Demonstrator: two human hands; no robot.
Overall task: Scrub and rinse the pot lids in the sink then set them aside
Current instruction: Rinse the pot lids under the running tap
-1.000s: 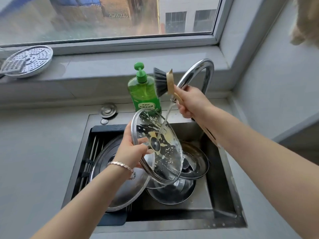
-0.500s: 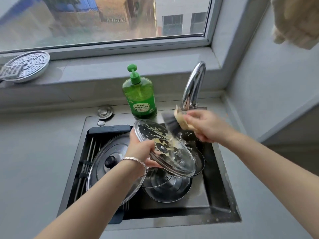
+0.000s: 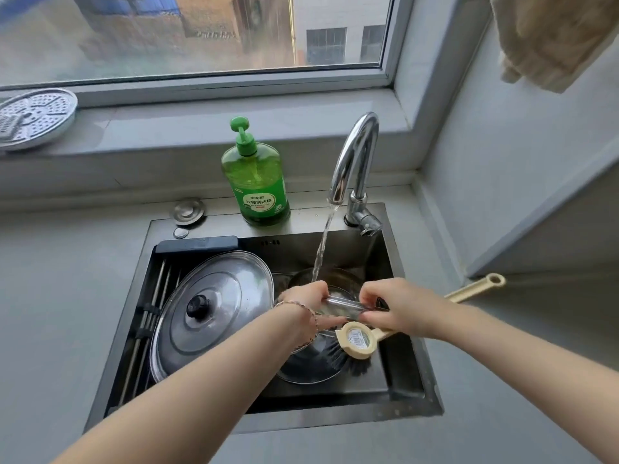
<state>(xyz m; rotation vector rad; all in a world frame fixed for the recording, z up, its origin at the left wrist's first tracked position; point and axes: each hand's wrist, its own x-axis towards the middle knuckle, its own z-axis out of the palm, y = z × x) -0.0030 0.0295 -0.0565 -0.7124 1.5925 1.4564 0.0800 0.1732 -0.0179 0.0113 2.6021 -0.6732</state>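
A big steel lid (image 3: 214, 313) fills my sink (image 3: 335, 419) on the left; soap bottle (image 3: 256, 182) and faucet (image 3: 355, 152) block the far rim; the left desk (image 3: 50, 313) lies free.

Pinched between the left hand (image 3: 305, 300) and the right hand (image 3: 398, 308), the round clear glass lid (image 3: 342, 304) with a silvery steel rim is colourless. Just under the grip the cream plastic dish brush (image 3: 356, 340) carries black bristles and a white barcode sticker; left of the grip lies a large dull-grey steel domed lid (image 3: 227, 296) with a black knob. Beyond the grip stand a translucent green soap bottle (image 3: 256, 182), its green label lettered white, and a mirror-bright chrome tap (image 3: 355, 155).
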